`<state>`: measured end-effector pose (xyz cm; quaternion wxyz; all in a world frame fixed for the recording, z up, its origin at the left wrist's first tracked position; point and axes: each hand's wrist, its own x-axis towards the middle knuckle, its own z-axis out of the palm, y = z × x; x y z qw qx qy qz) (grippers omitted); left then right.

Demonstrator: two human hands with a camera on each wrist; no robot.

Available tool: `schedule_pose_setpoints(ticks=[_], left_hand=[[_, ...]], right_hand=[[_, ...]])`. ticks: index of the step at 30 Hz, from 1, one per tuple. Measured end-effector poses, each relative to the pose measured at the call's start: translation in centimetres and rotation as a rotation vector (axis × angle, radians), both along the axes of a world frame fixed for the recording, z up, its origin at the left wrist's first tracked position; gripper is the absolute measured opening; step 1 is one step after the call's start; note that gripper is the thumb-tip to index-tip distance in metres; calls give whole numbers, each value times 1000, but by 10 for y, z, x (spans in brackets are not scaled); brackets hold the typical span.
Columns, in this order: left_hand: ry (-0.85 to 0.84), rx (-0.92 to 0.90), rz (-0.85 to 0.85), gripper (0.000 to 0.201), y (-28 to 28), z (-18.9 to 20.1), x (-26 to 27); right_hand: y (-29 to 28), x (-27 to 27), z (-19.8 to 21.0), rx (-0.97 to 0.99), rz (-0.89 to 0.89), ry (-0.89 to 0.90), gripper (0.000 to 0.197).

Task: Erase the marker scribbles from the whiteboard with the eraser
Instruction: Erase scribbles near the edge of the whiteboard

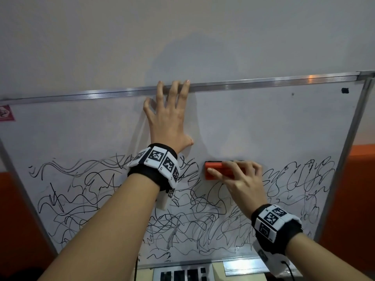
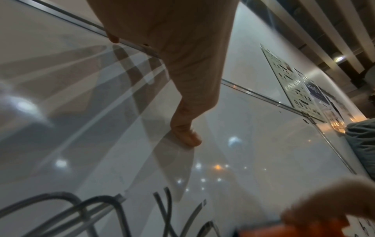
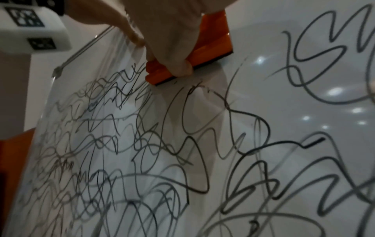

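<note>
A metal-framed whiteboard (image 1: pixel 263 122) leans against the wall, its lower half covered in black marker scribbles (image 1: pixel 97 191); the upper half is clean. My right hand (image 1: pixel 239 177) grips an orange eraser (image 1: pixel 215 169) and presses it flat against the board at the top edge of the scribbles (image 3: pixel 142 144). In the right wrist view the eraser (image 3: pixel 213 48) shows its dark felt against the surface. My left hand (image 1: pixel 168 114) lies flat and spread on the clean upper board, fingertips reaching over the top frame rail (image 1: pixel 263 83). Its thumb (image 2: pixel 186 134) presses the whiteboard (image 2: pixel 263 144).
A pink sticker (image 1: pixel 7 113) sits at the board's upper left and a small black mark (image 1: pixel 345 90) at the upper right. The wall behind is pale above and orange (image 1: pixel 357 189) below. A tray ledge (image 1: pixel 243 266) runs under the board.
</note>
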<state>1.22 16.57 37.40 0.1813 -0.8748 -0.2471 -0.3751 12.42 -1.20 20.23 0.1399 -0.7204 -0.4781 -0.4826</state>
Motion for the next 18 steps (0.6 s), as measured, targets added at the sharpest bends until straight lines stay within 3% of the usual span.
schedule_pose_setpoints(ticks=[4,18], left_hand=[[0,-10,-5,145,-1,0,0],[10,5,0,147,1,2,-2]], right_hand=[[10,-10,-2,-76,82,-38,49],[32,-33,-3,-137,73,41,57]])
